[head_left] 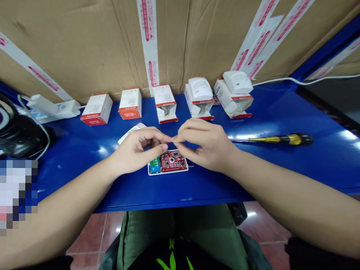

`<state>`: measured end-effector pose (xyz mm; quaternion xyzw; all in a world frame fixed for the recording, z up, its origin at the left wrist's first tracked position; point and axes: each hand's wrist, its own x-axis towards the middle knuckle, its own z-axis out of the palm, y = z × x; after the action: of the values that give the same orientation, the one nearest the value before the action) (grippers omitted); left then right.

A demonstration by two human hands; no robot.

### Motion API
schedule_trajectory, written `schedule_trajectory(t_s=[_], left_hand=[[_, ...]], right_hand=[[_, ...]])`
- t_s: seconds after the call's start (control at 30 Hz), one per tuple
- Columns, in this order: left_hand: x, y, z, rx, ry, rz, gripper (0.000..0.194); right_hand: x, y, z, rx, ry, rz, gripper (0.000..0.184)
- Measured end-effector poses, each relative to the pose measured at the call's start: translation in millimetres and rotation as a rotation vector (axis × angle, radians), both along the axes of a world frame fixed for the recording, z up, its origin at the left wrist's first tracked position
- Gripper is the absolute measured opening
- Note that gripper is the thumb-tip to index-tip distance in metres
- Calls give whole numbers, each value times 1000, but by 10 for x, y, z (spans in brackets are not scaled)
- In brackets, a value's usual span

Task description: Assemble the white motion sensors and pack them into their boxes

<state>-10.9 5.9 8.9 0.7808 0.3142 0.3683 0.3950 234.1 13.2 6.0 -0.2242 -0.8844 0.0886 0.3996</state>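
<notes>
Left hand [137, 152]: palm-down over the near left part of my work, thumb and forefinger a narrow gap apart, the forefinger tip meeting my other hand
Right hand [205, 144]: fingers drawn together at the tips, touching that left forefinger; I cannot tell whether something tiny is pinched there
Red circuit board [174, 161]: lies face up just below my fingertips, set in a white casing [168, 173], its upper left partly covered by my left hand
Blue-green battery [154, 166]: at the left end of the board, inside the same casing
White cover [129, 133]: on the counter [135, 195], just behind my left hand and partly hidden by it
Screwdriver [281, 139]: lying on its side to my right, yellow and black handle pointing away from my hands
Closed boxes: two at the left of the back row, the first [97, 108] and the second [131, 104], both white with red
Opened boxes: the middle one [165, 103], the fourth [197, 107] and the fifth [232, 101], each with its front end open
White detectors: one [199, 89] resting on the fourth box, another [238, 82] on the fifth
Power strip [63, 110]: at the back left, near the first box
</notes>
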Motion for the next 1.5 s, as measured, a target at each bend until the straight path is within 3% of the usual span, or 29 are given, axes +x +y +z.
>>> schedule_trajectory(t_s=[0.1, 0.17, 0.33, 0.6, 0.77, 1.0, 1.33, 1.5], left_hand=[[-72, 7, 84, 265, 193, -70, 23], [-112, 7, 127, 337, 312, -162, 28], [-136, -3, 113, 322, 423, -295, 39], [-137, 20, 49, 262, 469, -265, 49], [-148, 26, 53, 281, 440, -204, 44], [-137, 50, 55, 402, 381, -129, 35], [-59, 12, 57, 580, 283, -60, 20], [-50, -8, 44, 541, 192, 13, 26]], right_hand=[[50, 50, 29, -214, -4, 1, 14], [86, 87, 50, -336, -18, 20, 13], [134, 123, 106, -531, -56, 72, 10], [152, 75, 137, -778, -122, 67, 5], [154, 75, 127, -779, -195, 113, 10], [124, 95, 97, -653, -239, 106, 11], [101, 28, 86, -336, -194, 21, 15], [80, 34, 80, -411, -139, -3, 14]])
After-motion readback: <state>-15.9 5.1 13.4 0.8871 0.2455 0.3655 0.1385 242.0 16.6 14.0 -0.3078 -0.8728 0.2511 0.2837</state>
